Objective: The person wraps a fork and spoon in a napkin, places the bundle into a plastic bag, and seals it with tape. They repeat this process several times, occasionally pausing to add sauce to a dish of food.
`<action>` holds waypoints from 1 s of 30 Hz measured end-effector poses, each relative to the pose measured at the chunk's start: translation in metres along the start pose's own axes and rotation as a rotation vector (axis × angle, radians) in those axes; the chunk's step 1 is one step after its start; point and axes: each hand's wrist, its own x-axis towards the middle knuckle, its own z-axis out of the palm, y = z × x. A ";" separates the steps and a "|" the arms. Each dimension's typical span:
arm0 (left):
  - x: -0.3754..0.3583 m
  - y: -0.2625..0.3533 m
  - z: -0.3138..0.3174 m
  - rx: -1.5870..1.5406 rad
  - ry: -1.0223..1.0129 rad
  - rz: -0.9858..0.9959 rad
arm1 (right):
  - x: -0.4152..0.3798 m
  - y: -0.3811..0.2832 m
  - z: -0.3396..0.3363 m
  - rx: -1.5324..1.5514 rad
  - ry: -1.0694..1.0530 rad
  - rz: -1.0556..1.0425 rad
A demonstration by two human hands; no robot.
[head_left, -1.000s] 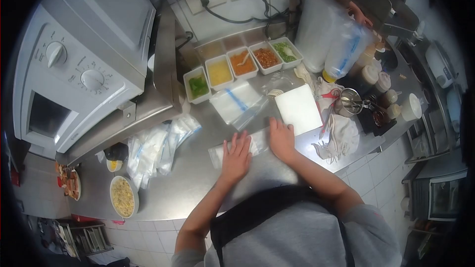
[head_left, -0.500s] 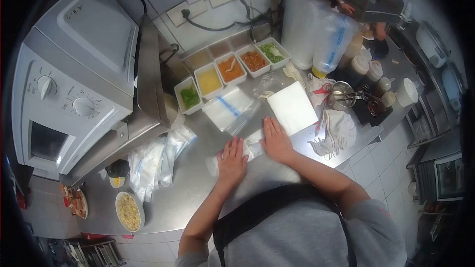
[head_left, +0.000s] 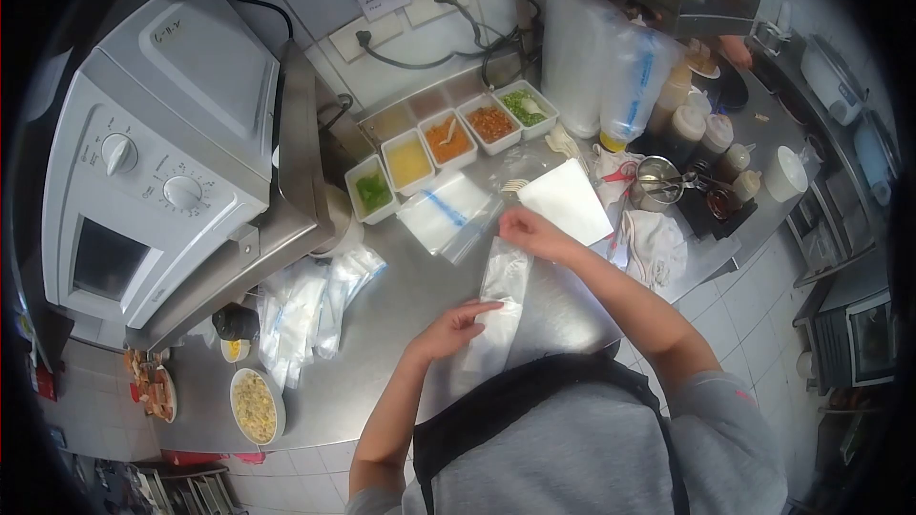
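A long, narrow clear plastic packet [head_left: 503, 281] with something white inside lies on the steel counter, pointing away from me. My left hand [head_left: 453, 329] is at its left side. The index finger stretches out onto the packet and the other fingers are loosely bent. At the packet's far end is my right hand [head_left: 536, 233], its fingers curled together; what they pinch, if anything, is hidden. Beyond it lies a stack of white napkins [head_left: 567, 202]. Flat clear bags with a blue stripe [head_left: 441, 210] lie to the left of the napkins.
White tubs of toppings [head_left: 408, 164] line the back wall. A microwave [head_left: 157, 157] stands at left above filled bags [head_left: 310, 310] and a bowl of food [head_left: 257, 407]. Sauce bottles [head_left: 689, 129], a metal cup [head_left: 656, 181] and a cloth [head_left: 654, 246] are at right. Another person's hand [head_left: 736, 51] shows farther back.
Both hands lay flat on the crosswise packet; now it points lengthwise. My right hand has lifted and curled at the far end. The left hand has turned, index finger stretched out.
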 end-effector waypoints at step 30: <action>0.153 0.132 0.046 1.410 0.335 0.315 | -0.097 -0.059 -0.066 -0.648 -0.367 0.156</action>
